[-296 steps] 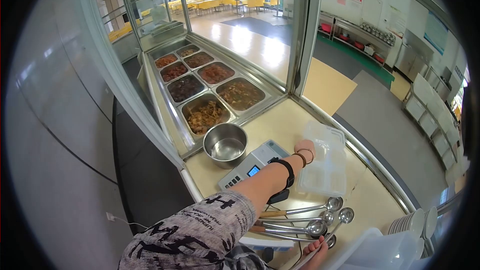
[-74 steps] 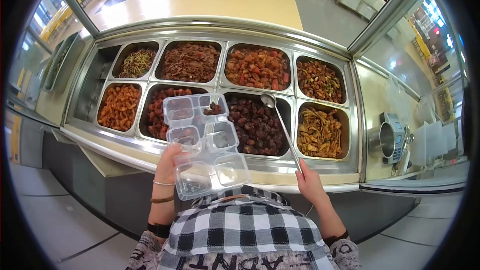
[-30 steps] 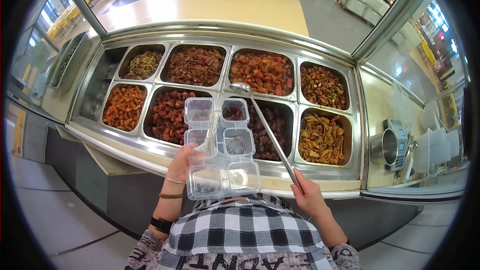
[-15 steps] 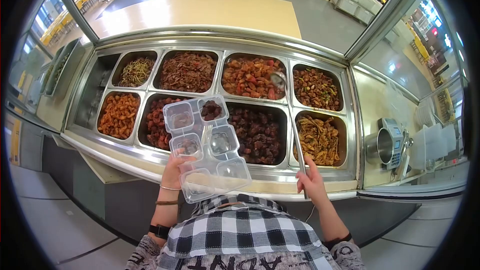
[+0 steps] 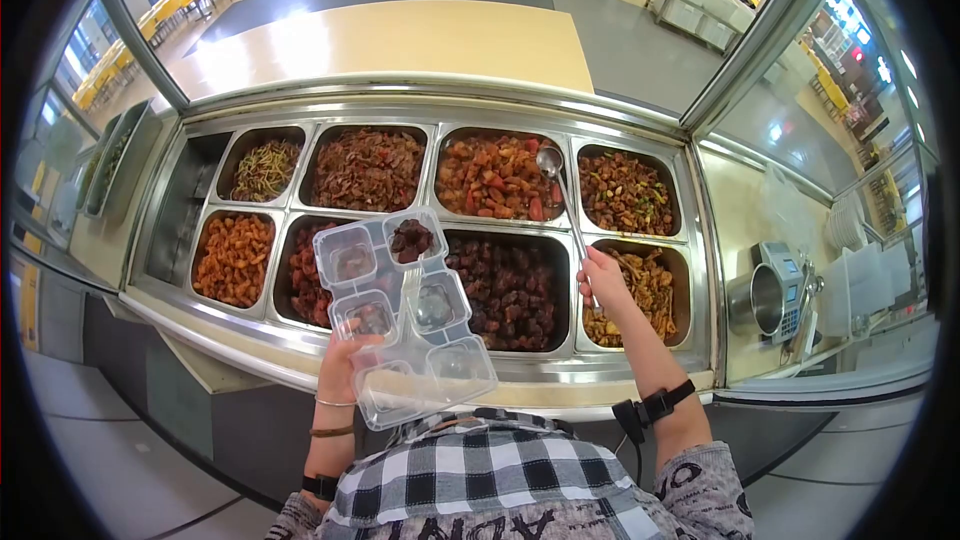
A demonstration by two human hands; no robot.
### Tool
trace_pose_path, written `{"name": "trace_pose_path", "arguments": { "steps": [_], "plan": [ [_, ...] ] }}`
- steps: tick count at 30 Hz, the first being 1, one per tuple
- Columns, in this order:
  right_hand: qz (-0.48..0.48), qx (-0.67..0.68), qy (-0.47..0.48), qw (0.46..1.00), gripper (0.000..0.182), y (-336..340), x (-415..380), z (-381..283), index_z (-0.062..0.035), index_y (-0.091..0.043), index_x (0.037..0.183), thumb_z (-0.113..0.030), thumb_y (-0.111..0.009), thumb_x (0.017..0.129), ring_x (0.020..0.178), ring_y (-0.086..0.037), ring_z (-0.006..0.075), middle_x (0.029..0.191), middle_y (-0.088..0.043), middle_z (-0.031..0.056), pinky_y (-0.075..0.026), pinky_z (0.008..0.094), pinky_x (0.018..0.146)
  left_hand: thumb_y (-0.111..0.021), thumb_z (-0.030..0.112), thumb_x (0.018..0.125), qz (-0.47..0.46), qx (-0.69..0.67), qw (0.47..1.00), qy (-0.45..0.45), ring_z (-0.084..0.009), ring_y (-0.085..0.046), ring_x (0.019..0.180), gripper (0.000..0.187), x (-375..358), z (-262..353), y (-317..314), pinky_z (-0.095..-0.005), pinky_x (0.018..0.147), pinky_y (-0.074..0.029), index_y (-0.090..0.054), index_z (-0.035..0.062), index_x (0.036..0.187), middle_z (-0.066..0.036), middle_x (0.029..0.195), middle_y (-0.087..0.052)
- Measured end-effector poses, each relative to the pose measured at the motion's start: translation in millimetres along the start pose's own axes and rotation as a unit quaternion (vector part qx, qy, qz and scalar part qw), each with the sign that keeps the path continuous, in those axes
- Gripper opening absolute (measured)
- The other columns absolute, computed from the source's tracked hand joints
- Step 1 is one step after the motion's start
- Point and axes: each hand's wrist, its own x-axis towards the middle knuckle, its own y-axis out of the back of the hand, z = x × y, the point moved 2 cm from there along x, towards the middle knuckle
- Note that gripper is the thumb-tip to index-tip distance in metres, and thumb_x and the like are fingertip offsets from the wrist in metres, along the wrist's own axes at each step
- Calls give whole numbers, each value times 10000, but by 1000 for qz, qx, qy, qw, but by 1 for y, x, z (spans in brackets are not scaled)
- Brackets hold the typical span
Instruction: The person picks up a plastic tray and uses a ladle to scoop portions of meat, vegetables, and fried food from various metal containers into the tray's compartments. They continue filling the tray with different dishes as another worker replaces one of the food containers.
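Observation:
In the head view my left hand (image 5: pixel 342 368) grips the lower left edge of a clear plastic compartment food tray (image 5: pixel 462 364), thumb over the rim. One upper compartment holds dark glossy meat chunks (image 5: pixel 411 240); the others show no food of their own. My right hand (image 5: pixel 606 282) is closed around the handle of a long metal ladle (image 5: pixel 549 161). The ladle's bowl rests at the right side of the pan of orange-red stew with tomato pieces (image 5: pixel 490 175). Beneath the tray lie a pan of dark meat chunks (image 5: pixel 515 290) and, partly hidden, a pan of reddish meat (image 5: pixel 308 275).
Around these are pans of shredded meat (image 5: pixel 368 170), thin green-brown strips (image 5: pixel 265 170), orange fried pieces (image 5: pixel 232 258), diced meat (image 5: pixel 625 190) and yellowish strips (image 5: pixel 650 290). A metal pot (image 5: pixel 757 300) and a scale (image 5: pixel 783 275) stand right. Glass panels flank the counter.
My right hand has moved forward and up over the yellowish-strip pan, along with the ladle. My left hand and the tray have barely moved; the view has tilted slightly.

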Motion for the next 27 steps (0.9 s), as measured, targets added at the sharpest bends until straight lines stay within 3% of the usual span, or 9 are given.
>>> {"name": "trace_pose_path", "arguments": {
  "steps": [5,9,12,13,15,19,23,25,27],
  "plan": [
    [-43,-39,-24,998,243,7,-36,-6,-71,-461,1075,-111,-372,852,413,-391,72,628,-433,-1,-335,222,321,-495,81,724,-8,-15,1000,1,-369,-587,781,383,7,-5,8,-476,685,-508,-444,81,1103,-221,927,-573],
    [-63,84,-85,991,168,7,-37,-14,-65,-469,995,-104,-384,856,431,-378,54,635,-439,3,-323,196,330,-493,74,724,-17,-25,999,13,-365,-593,752,352,14,-9,12,-474,675,-510,-472,81,1075,-220,906,-582],
    [-122,299,-128,938,112,9,-21,-11,-65,-448,946,-156,-401,900,434,-347,18,650,-434,4,-306,157,327,-495,76,724,-12,-22,1000,14,-360,-594,752,342,12,-9,7,-468,669,-512,-480,83,1066,-217,903,-584],
    [-124,299,-128,938,112,11,-21,-11,-65,-448,946,-156,-401,900,434,-347,18,650,-434,4,-306,157,327,-495,76,724,-12,-21,1000,13,-360,-594,752,342,11,-8,5,-468,669,-512,-480,83,1066,-217,903,-584],
    [-202,451,-152,856,107,11,-21,-13,-67,-424,939,-164,-385,915,429,-348,13,647,-420,-1,-308,145,316,-501,53,715,-10,-2,1000,7,-297,-599,755,392,8,-4,-2,-397,629,-530,-418,56,1098,-195,912,-578],
    [-212,510,-178,815,118,12,-20,-11,-56,-416,985,-141,-365,919,419,-345,8,666,-422,1,-294,138,296,-522,83,727,27,3,999,37,-276,-602,753,351,14,8,-20,-384,636,-531,-451,63,1070,-186,894,-584],
    [-221,474,-162,837,148,14,-29,-10,-58,-424,1021,-150,-371,918,417,-347,5,654,-426,-5,-294,137,300,-554,193,768,6,1,996,87,-248,-601,742,265,42,12,-23,-375,629,-526,-501,85,1004,-158,851,-591],
    [-204,390,-119,890,172,15,-41,-19,-68,-436,1049,-162,-384,915,411,-343,-2,640,-430,-16,-296,134,306,-559,231,781,15,12,995,102,-241,-601,738,247,56,10,-26,-370,620,-523,-512,92,980,-151,835,-592],
    [-198,373,-121,898,241,16,-47,-24,-86,-422,1143,-158,-366,919,392,-338,3,636,-440,-10,-293,136,304,-565,278,789,-12,26,995,93,-225,-592,728,252,69,8,-33,-347,603,-516,-507,109,968,-123,845,-587]
  ]
}}
